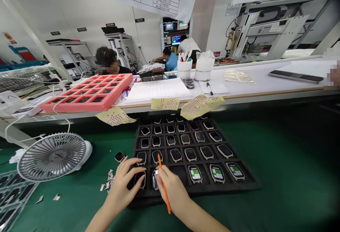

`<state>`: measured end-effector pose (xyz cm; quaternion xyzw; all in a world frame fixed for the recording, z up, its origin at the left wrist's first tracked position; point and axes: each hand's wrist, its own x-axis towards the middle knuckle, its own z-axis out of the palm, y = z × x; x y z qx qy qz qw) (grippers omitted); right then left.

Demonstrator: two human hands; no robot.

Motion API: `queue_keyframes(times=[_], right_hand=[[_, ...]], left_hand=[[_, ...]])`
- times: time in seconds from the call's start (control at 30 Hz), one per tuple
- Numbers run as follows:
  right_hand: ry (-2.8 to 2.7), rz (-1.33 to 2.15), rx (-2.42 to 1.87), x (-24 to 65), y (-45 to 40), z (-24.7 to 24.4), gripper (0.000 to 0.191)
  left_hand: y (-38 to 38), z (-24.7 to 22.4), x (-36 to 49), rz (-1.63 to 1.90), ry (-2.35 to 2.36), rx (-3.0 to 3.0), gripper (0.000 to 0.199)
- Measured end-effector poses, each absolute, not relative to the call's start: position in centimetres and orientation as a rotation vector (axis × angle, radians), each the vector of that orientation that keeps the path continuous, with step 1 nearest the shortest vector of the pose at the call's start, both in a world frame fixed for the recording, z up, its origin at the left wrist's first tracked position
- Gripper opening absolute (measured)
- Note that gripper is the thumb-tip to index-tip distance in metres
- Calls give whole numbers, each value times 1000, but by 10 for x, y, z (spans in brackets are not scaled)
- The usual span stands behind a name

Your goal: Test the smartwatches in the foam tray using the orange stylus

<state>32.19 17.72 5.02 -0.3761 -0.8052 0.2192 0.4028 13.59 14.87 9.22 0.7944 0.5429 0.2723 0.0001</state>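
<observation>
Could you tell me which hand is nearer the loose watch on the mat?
Left: the left hand sits just below the watch; the right hand is farther right, over the tray.

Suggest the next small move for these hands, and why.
Probably lift the watch under the right hand out of its slot in the black foam tray: those fingers are at its edge, the orange stick is held in that hand, and another watch already lies out on the green mat.
</observation>
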Motion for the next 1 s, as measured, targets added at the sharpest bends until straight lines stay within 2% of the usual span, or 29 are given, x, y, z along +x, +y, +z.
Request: queue_keyframes(times=[0.13,0.33,0.5,0.67,0.8,1.0], right_hand=[[-1931,373,-983,367,182,60,26],[-1875,-42,-1438,471,190,55,34],[-1955,-82,-1514,496,192,44,49],[-1945,166,-1449,486,200,47,54],[-1823,447,-1460,486,202,56,52],[-1870,762,-1478,489,195,71,38]], left_hand=[[154,101,158,761,1536,2545,9],[164,102,182,455,1388,2580,10],[177,115,219,436,1243,2615,5],[194,109,272,236,1197,2660,33],[214,103,295,6,1274,2610,43],[231,96,306,-89,1331,2536,60]])
